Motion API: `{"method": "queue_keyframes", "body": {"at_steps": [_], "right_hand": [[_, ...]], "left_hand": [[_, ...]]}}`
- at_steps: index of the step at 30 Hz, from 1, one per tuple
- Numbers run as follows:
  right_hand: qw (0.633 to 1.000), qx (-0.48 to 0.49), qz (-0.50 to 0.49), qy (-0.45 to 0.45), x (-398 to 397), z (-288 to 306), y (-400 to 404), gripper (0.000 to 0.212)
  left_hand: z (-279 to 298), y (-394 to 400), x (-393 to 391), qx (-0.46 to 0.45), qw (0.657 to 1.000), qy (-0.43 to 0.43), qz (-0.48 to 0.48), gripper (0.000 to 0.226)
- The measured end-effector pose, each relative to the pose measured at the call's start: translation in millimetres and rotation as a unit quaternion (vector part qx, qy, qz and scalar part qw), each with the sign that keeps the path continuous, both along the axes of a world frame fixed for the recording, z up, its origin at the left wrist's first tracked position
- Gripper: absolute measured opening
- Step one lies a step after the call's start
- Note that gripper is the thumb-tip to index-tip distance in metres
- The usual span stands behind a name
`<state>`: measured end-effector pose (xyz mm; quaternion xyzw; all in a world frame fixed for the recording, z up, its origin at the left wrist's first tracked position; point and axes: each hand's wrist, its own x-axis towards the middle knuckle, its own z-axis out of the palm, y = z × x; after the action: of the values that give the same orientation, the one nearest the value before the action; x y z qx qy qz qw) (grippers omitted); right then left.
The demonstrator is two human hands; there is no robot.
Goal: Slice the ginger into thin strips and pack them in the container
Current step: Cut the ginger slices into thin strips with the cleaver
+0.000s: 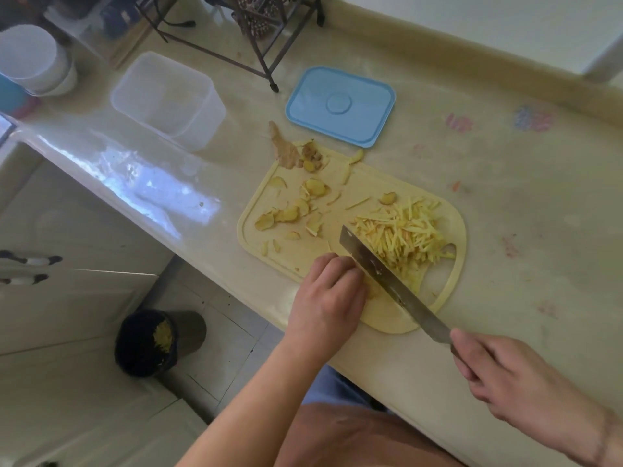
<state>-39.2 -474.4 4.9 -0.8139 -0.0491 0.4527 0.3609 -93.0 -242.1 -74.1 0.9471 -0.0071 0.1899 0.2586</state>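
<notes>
From the head view, the right hand [505,372] is gripping the handle of a knife [387,274], whose long blade is running diagonally from near right to far left across a pale yellow cutting board [256,237]. The left hand [328,294] is resting with curled fingers on the board, pressing against the blade's left side (whatever ginger it is holding is hidden beneath the fingers). A heap of thin ginger strips [401,234] is lying just right of the blade, most strips pointing roughly the blade's way. Ginger slices [290,214] are lying scattered over the board's left half, and peelings [293,153] are sitting at its far corner. On the beige tabletop [505,197], the clear container [168,99] is standing open to the far left, its blue lid [340,106] lying flat beside it. Down on the tiled floor, a dark bin [151,342] is standing at the left.
</notes>
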Motion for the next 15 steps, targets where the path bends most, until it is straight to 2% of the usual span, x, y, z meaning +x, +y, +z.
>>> {"method": "queue_keyframes", "body": {"at_steps": [5, 13, 15], "right_hand": [[1.0, 0.006, -0.013, -0.002, 7, 5, -2, 0.07], [0.993, 0.032, -0.035, 0.11, 6, 1, 8, 0.069], [0.988, 0.029, -0.048, 0.141, 9, 1, 9, 0.062]], "left_hand": [[-5, 3, -3, -0.016, 1.0, 0.015, 0.006, 0.009], [-7, 1, -4, -0.026, 0.999, 0.011, 0.023, 0.007], [-6, 0, -4, -0.023, 0.999, 0.012, 0.024, 0.007]]}}
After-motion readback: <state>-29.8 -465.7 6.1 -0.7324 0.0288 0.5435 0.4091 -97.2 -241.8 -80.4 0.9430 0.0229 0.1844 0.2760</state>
